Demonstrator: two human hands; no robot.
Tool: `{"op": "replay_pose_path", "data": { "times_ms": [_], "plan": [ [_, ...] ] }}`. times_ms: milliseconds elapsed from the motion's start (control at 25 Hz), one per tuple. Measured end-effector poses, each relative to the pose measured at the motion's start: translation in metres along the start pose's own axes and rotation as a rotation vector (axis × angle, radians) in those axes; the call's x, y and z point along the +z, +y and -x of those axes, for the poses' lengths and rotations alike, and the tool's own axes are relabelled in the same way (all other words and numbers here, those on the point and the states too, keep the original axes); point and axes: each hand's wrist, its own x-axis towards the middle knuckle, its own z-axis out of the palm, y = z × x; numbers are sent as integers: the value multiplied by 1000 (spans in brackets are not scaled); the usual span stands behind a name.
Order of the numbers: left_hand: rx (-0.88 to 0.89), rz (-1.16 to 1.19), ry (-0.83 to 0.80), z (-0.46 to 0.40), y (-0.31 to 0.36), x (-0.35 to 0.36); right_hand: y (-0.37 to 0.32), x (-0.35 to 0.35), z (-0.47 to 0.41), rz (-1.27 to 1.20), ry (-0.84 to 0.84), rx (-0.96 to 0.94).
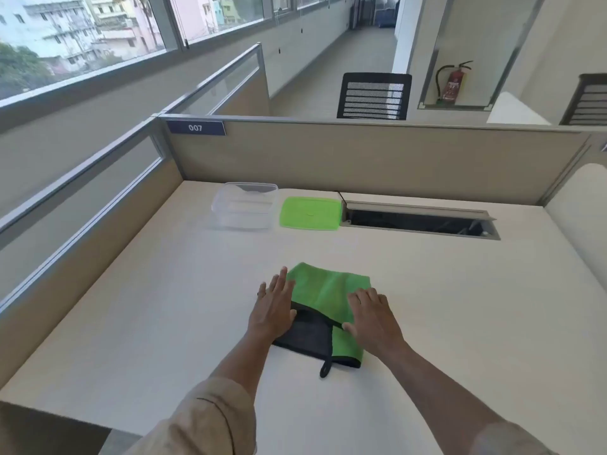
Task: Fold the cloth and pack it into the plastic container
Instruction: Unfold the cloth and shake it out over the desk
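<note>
A green cloth [323, 292] with a black underside and a black hanging loop lies folded on the white desk [164, 307], near the front middle. My left hand [274, 308] rests flat on its left edge, fingers spread. Flat on the cloth's right side lies my right hand [372, 318], fingers apart. Neither hand grips anything. A clear plastic container [244, 205] stands uncovered at the back of the desk, with nothing inside. Its green lid [310, 213] lies flat just to the right of it.
An open cable tray slot [420, 221] is set into the desk at the back right. Beige partition walls [328, 159] border the desk at the back and left. A black mesh chair [374, 95] stands beyond the partition.
</note>
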Motion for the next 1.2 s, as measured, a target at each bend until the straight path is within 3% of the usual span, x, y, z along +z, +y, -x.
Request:
{"op": "replay_pose_path", "data": {
  "times_ms": [280, 720, 1200],
  "plan": [
    [61, -122, 59, -11, 3, 1, -5, 5, 1, -20, -135, 89],
    [51, 16, 259, -35, 14, -22, -16, -5, -6, 34, -196, 286],
    [-142, -39, 278, -39, -24, -35, 32, -93, -24, 243, 38, 384]
  ]
}}
